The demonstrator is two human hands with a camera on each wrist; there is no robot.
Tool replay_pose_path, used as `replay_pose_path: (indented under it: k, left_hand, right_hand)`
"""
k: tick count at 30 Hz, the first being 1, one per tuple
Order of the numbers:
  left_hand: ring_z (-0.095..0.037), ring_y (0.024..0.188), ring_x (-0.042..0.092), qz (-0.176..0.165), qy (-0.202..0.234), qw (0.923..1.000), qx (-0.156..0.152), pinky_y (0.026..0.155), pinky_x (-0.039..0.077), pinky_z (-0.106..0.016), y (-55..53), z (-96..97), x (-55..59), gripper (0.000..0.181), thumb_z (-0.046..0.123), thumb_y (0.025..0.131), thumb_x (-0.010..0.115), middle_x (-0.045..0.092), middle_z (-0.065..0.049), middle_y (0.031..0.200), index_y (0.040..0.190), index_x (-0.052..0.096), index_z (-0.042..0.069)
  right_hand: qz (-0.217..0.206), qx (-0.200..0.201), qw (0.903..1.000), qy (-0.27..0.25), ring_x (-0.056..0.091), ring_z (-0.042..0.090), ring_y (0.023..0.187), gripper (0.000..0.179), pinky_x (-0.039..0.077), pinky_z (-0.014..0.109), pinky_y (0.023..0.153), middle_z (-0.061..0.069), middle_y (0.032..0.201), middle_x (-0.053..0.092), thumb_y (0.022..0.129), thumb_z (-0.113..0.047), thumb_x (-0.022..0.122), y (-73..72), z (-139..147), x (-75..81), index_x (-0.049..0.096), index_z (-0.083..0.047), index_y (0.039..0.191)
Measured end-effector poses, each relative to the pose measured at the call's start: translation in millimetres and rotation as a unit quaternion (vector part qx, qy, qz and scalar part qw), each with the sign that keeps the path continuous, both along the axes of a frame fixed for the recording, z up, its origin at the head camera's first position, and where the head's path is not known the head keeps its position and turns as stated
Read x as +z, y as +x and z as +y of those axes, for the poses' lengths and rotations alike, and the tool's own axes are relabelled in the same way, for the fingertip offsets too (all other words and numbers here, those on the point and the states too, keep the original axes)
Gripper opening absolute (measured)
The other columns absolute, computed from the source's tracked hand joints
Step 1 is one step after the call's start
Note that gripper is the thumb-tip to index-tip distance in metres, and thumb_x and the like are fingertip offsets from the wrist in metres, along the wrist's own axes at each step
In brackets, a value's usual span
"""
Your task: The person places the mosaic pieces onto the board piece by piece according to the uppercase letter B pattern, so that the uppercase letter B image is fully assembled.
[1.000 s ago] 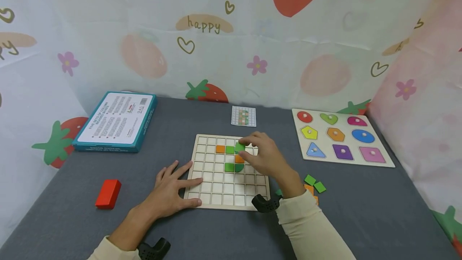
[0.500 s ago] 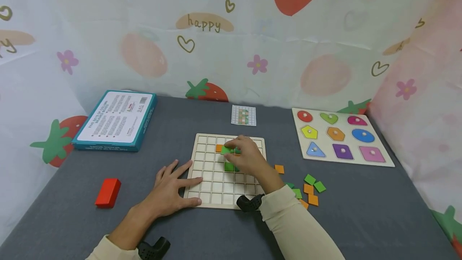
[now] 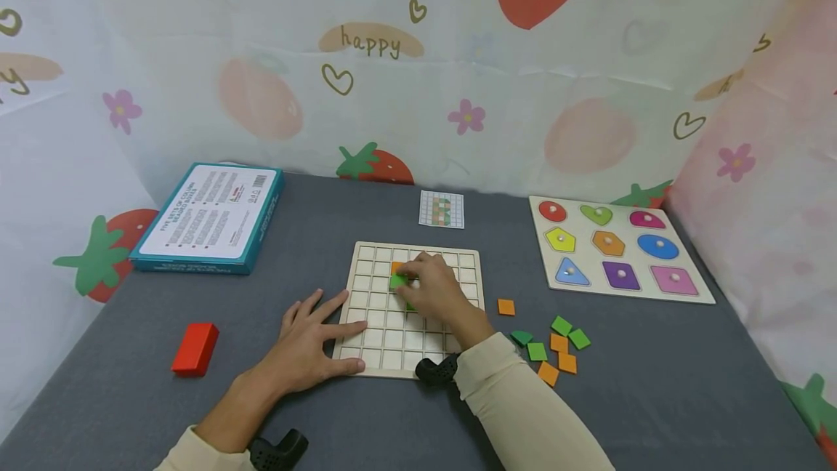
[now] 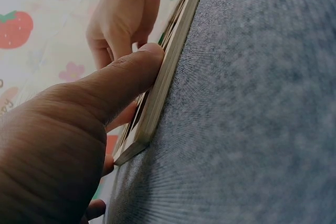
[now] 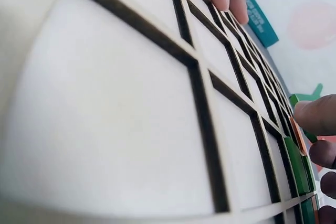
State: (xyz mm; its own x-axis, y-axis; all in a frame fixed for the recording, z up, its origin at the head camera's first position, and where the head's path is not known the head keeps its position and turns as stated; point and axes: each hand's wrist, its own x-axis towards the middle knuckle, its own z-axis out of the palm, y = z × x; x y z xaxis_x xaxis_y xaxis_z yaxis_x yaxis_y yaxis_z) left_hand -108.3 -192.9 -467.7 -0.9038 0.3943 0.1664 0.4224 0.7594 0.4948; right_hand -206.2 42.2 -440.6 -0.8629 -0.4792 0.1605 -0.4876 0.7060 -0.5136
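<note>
A wooden grid board [image 3: 392,340] lies in the middle of the table. My left hand [image 3: 304,347] rests with spread fingers on its left edge; the left wrist view shows the thumb [image 4: 126,74] against the rim. Over the upper part of the grid, my right hand [image 3: 434,293] pinches a light green square tile [image 3: 397,281] between thumb and fingertips. Just behind that tile an orange tile [image 3: 396,266] shows in part. Other green tiles [image 5: 297,166] sit in cells, seen in the right wrist view; the right hand hides most of them from above.
Loose green and orange tiles [image 3: 559,342] lie right of the board, one orange tile [image 3: 506,307] apart. A small pattern card [image 3: 441,209] lies behind it. Around stand a shape puzzle [image 3: 575,242], a teal box [image 3: 209,216] and a red block [image 3: 196,349].
My right hand has moved left across the upper grid, and a light green tile in its fingers has shifted left too. More loose tiles are uncovered. The left hand has stayed still.
</note>
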Motion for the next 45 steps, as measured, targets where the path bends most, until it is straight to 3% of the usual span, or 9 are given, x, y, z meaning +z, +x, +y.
replay_pose_path:
  k: [10, 15, 26, 34, 40, 45]
  left_hand:
    - [-0.048, 0.137, 0.019, 0.000, 0.002, 1.0000, 0.001, 0.102, 0.010, -0.067, 0.1, 0.9, -0.9, 0.063, 0.063, 0.075, 0.071, 0.036, -0.013, 0.151, 0.127, 0.068, 0.026]
    - [-0.048, 0.137, 0.018, -0.002, 0.005, 1.0000, -0.001, 0.102, 0.010, -0.068, 0.0, 0.6, -2.2, 0.063, 0.063, 0.075, 0.071, 0.035, -0.013, 0.151, 0.126, 0.068, 0.026]
    - [-0.049, 0.137, 0.018, 0.000, 0.008, 1.0000, -0.004, 0.102, 0.009, -0.068, -0.6, -0.4, -0.3, 0.063, 0.061, 0.075, 0.072, 0.035, -0.013, 0.151, 0.127, 0.067, 0.025]
    - [-0.048, 0.138, 0.017, -0.004, 0.007, 1.0000, -0.002, 0.102, 0.009, -0.067, -0.7, -1.9, 0.9, 0.064, 0.062, 0.075, 0.072, 0.034, -0.013, 0.151, 0.128, 0.067, 0.025]
    - [-0.048, 0.137, 0.018, -0.002, 0.008, 1.0000, -0.004, 0.102, 0.009, -0.068, -0.5, -2.2, 0.3, 0.065, 0.063, 0.075, 0.072, 0.035, -0.013, 0.151, 0.128, 0.067, 0.025]
    - [-0.047, 0.138, 0.016, -0.005, 0.004, 1.0000, -0.001, 0.103, 0.008, -0.067, -0.6, -1.9, -0.3, 0.065, 0.064, 0.075, 0.071, 0.034, -0.012, 0.152, 0.128, 0.066, 0.027]
  right_hand:
    - [0.005, -0.001, 0.9994, 0.034, 0.050, 0.019, 0.088, 0.024, 0.042, 0.036, 0.074, -0.001, 0.094, 0.059, 0.087, -0.022, 0.073, 0.4, -2, -0.9, 0.073, -0.016, 0.111]
    - [0.002, -0.002, 0.9998, 0.021, 0.050, 0.021, 0.090, 0.027, 0.043, 0.036, 0.074, 0.001, 0.095, 0.060, 0.087, -0.020, 0.073, 2.5, 1, 2.5, 0.073, -0.013, 0.113]
    - [0.015, 0.006, 0.9997, -0.016, 0.050, 0.029, 0.098, 0.033, 0.043, 0.046, 0.085, 0.011, 0.105, 0.061, 0.088, -0.019, 0.072, 16.2, 25, 38.4, 0.069, -0.007, 0.119]
    - [0.046, 0.001, 0.9986, -0.027, 0.047, 0.026, 0.098, 0.034, 0.042, 0.043, 0.079, 0.008, 0.108, 0.059, 0.087, -0.016, 0.074, 25.8, 49, 59.7, 0.069, -0.008, 0.119]
    - [0.037, -0.024, 0.9987, -0.024, 0.045, 0.027, 0.103, 0.037, 0.044, 0.045, 0.081, 0.007, 0.110, 0.057, 0.085, -0.017, 0.076, 33.5, 70, 67.0, 0.068, -0.009, 0.120]
    - [0.032, -0.057, 0.9978, -0.016, 0.044, 0.031, 0.107, 0.041, 0.045, 0.049, 0.082, 0.011, 0.113, 0.056, 0.083, -0.014, 0.077, 36.5, 91, 64.4, 0.067, -0.008, 0.122]
